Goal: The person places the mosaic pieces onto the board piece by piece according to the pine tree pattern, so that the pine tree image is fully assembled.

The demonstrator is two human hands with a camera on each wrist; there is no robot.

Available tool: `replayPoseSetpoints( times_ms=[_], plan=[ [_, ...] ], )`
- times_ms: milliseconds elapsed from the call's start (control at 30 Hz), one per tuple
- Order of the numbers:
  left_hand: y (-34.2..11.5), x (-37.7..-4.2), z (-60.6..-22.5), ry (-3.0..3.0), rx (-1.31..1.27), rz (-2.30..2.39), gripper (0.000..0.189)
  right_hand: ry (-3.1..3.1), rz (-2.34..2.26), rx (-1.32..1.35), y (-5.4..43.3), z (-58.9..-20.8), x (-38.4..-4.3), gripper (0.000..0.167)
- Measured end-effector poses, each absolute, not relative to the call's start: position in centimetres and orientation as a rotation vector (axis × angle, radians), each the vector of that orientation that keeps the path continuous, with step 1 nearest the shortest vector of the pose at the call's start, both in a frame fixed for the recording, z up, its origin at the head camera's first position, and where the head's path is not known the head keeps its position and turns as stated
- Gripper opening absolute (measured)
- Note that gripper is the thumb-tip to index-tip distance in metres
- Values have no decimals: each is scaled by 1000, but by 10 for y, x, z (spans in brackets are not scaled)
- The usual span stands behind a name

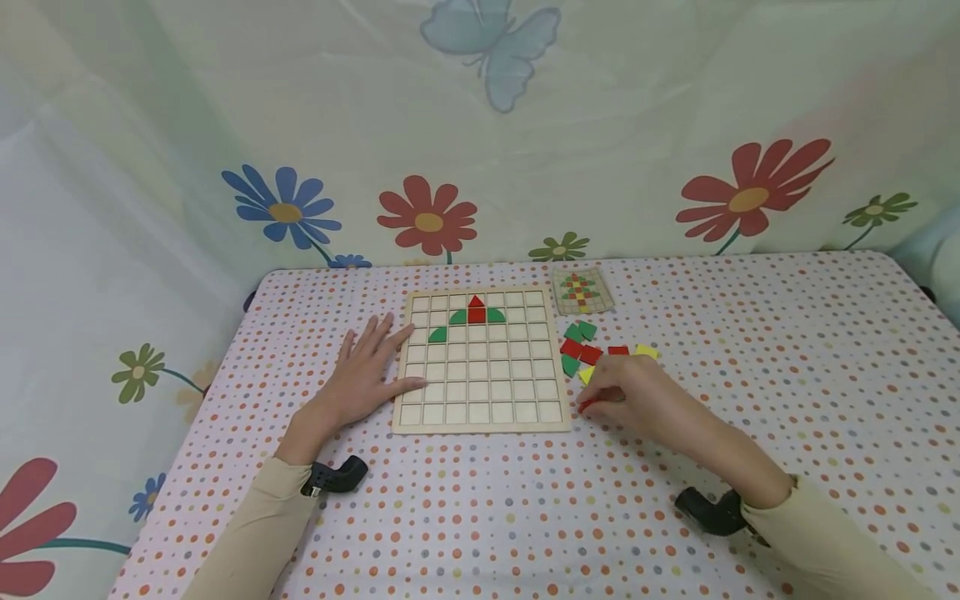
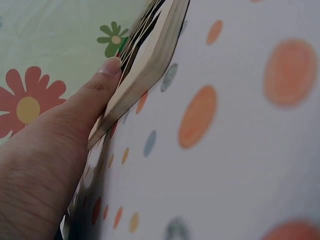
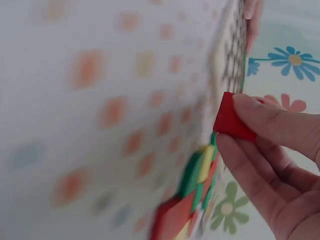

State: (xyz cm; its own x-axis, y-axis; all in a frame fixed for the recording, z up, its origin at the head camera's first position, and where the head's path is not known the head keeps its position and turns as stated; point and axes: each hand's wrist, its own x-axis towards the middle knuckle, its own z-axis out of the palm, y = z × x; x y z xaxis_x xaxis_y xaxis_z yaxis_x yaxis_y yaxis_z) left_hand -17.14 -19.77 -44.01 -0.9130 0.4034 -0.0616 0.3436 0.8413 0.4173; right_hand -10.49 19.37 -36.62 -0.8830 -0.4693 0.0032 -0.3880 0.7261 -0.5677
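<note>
We see a flowered backdrop (image 1: 600, 125) behind a desk (image 1: 480, 517) covered in dotted cloth, the desk's far edge running along the foot of the backdrop. On it lies a wooden grid board (image 1: 477, 392), flat, its near edge well short of us, with a broad stretch of cloth between.

The left hand (image 1: 363, 375) lies at the board's left edge, fingers spread wide, with the thumb on the rim. The right hand (image 1: 633, 396) is just beyond the board's right edge, toward the near corner, its fingers and thumb drawn narrow.

Just off the far right corner we find a small pattern card (image 1: 583, 292). Between that and the right hand are loose tiles: green (image 1: 580, 332), red (image 1: 591, 356) and yellow (image 1: 647, 352), some touching or overlapping. On the board, a red triangle (image 1: 476, 302) tops a red square (image 1: 477, 316), and three rounded green pieces (image 1: 496, 316) sit in nearby cells.

The single red tile (image 3: 230, 120) is pinched between the right thumb and fingertips, one corner and edge jutting past them. We see it beside the board's right edge, with loose tiles close on the far side and dotted cloth opening widely to the near side.
</note>
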Motion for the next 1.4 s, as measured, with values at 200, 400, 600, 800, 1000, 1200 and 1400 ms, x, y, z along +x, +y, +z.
replayPoseSetpoints(
  times_ms=[200,400,600,800,1000,1200,1400],
  plan=[
    [-196,-171,-439,2871,597,617,93,2691,-1057,-836,167,-363,-146,17],
    [-192,-172,-441,2861,622,618,93,2616,-1205,-851,137,-370,-189,18],
    [-190,-172,-438,2856,623,613,92,2591,-1213,-921,107,-378,-213,19],
    [-190,-172,-437,2858,611,614,91,2600,-1188,-921,84,-382,-226,17],
    [-193,-171,-438,2868,606,630,92,2598,-1124,-893,70,-386,-231,17],
    [-196,-172,-441,2878,593,617,93,2622,-1030,-870,65,-385,-232,17],
    [-198,-172,-441,2877,581,620,93,2636,-944,-881,58,-385,-233,18]
  ],
)
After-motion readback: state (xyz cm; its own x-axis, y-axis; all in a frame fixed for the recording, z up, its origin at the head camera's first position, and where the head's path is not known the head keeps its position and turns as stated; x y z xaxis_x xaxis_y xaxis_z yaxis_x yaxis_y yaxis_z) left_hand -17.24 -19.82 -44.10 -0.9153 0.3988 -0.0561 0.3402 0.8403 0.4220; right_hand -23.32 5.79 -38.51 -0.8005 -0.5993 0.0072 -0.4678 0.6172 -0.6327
